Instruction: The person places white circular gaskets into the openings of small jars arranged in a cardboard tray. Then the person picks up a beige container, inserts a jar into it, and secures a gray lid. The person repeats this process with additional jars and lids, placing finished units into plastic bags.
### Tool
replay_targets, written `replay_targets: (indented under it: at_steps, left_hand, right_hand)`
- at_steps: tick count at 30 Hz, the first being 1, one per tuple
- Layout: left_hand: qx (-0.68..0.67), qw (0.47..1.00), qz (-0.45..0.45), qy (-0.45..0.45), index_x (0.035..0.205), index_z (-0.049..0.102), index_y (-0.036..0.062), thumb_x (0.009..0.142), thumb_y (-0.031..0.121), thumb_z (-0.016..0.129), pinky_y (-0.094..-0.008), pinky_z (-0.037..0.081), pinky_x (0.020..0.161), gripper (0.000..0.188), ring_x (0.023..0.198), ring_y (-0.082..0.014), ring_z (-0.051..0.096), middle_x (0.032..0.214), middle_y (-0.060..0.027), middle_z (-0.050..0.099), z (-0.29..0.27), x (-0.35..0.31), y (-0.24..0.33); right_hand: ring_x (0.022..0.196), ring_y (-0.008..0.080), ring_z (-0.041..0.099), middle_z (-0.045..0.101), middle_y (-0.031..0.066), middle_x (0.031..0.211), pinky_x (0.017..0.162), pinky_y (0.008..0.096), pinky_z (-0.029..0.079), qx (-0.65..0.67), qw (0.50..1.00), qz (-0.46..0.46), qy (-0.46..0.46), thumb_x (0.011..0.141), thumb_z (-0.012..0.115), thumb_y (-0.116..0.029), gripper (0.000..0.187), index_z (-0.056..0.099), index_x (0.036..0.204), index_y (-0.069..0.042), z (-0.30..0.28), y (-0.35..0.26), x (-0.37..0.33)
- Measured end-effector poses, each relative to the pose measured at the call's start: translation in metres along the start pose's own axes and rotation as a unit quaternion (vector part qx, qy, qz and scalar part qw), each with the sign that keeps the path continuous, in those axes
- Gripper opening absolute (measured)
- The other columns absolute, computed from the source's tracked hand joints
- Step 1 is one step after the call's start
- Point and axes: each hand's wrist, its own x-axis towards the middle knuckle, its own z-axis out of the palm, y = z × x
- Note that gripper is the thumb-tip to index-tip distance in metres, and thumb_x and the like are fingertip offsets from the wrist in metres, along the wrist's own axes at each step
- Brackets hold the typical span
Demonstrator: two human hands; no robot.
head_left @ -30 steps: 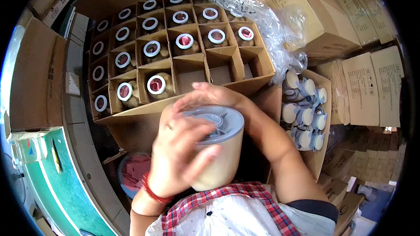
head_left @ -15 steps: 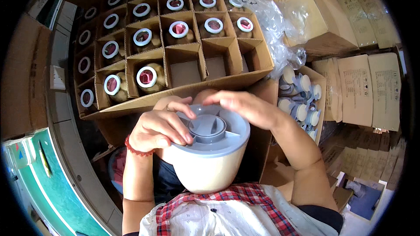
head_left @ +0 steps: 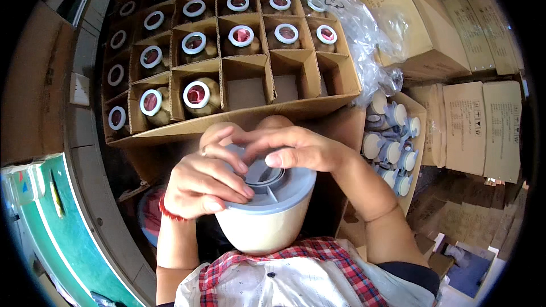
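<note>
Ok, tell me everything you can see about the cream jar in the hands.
The jar is cream, smooth and rounded, narrowing downward, capped by a grey lid with a round recessed centre. It stands upright above a plaid shirt. The left hand and right hand press fingers on the lid.

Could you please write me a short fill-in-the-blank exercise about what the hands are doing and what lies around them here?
1. Both hands press on the grey ____ of the cream container.
2. The left hand wears a ____ band at the wrist.
3. The divided cardboard box has ____ empty cells in its front row.
4. Spare grey lids lie to the person's ____.

Missing words: lid; red; three; right
</note>
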Motion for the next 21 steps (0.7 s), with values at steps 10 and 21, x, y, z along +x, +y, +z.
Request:
replay_targets:
  at_steps: [10, 21]
  left_hand:
    - [0.105, 0.961, -0.223, 0.128, 0.099, 0.061, 0.0026, 0.099, 0.022, 0.048, -0.0329, 0.047, 0.087, 0.024, 0.102, -0.0184, 0.057, 0.112, -0.0105, 0.058, 0.053, -0.018, -0.020]
    - [-0.024, 0.949, -0.265, 0.169, 0.093, 0.055, 0.0013, 0.101, 0.025, 0.047, -0.0282, 0.042, 0.069, 0.027, 0.080, -0.0121, 0.048, 0.087, -0.0038, 0.053, 0.102, -0.072, 0.020]
  right_hand:
    - [0.129, 0.0355, 0.043, 0.041, 0.0207, 0.144, 0.105, 0.0431, 0.036, -0.221, 0.972, -0.054, -0.054, 0.078, 0.078, -0.023, 0.030, 0.067, 0.100, -0.007, 0.032, -0.099, -0.052]
    - [0.124, 0.0350, 0.044, 0.047, 0.0178, 0.130, 0.103, 0.0437, 0.035, -0.376, 0.922, -0.091, -0.018, 0.084, 0.072, -0.030, 0.032, 0.063, 0.100, -0.004, 0.070, -0.100, -0.100]
